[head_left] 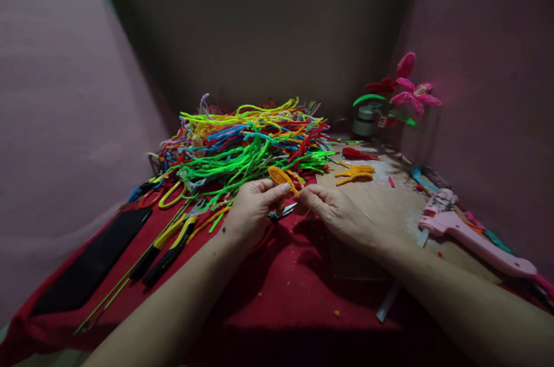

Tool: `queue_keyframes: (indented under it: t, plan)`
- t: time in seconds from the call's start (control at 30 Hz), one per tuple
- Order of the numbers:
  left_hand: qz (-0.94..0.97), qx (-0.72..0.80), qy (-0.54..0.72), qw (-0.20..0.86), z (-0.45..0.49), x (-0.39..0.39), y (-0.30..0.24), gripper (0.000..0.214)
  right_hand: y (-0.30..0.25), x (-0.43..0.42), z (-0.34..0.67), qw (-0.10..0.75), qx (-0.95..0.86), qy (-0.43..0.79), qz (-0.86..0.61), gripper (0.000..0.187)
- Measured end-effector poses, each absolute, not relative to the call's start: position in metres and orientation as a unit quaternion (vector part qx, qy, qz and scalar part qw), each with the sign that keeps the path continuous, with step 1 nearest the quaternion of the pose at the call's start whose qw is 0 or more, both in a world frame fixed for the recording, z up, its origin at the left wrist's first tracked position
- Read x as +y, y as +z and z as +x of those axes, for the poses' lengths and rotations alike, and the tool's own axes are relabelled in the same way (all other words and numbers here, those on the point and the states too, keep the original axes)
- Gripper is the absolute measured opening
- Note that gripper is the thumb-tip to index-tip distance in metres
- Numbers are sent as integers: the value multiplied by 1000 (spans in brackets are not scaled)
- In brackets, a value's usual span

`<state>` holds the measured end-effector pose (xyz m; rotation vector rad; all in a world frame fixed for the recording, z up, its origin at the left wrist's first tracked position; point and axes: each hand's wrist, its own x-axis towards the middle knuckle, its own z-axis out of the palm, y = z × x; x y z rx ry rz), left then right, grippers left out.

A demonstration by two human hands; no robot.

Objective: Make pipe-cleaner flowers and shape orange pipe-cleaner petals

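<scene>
My left hand [250, 210] pinches an orange pipe-cleaner petal [279, 175] between thumb and fingers. My right hand [333, 211] is closed in a pinch on the lower end of the same orange piece. Small scissors or snips [281, 213] lie just under my hands on the red cloth [281, 280]. A big heap of coloured pipe cleaners [246, 142] sits right behind my hands.
Yellow-handled pliers [168, 248] and a black flat case [93, 263] lie at the left. Finished orange petals [357, 172] and a red piece [357, 154] rest on the wooden board [389, 205]. A pink glue gun [470, 237] lies at the right. Pink pipe-cleaner flowers [409, 93] stand at the back.
</scene>
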<state>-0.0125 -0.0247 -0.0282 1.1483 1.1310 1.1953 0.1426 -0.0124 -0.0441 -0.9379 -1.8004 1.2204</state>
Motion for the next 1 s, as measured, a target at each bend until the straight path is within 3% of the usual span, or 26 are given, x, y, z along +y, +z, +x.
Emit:
queue_keyframes:
  t: [0.17, 0.67, 1.0]
  plan:
    - [570, 454, 466, 502, -8, -29, -28, 12, -42, -12, 144, 426, -679, 460, -383, 15]
    - [591, 425, 433, 532, -9, -27, -29, 22, -40, -14, 144, 412, -653, 515, -373, 18]
    - [616, 469, 425, 468, -3, -32, -25, 11, -48, -11, 143, 425, -675, 482, -363, 20]
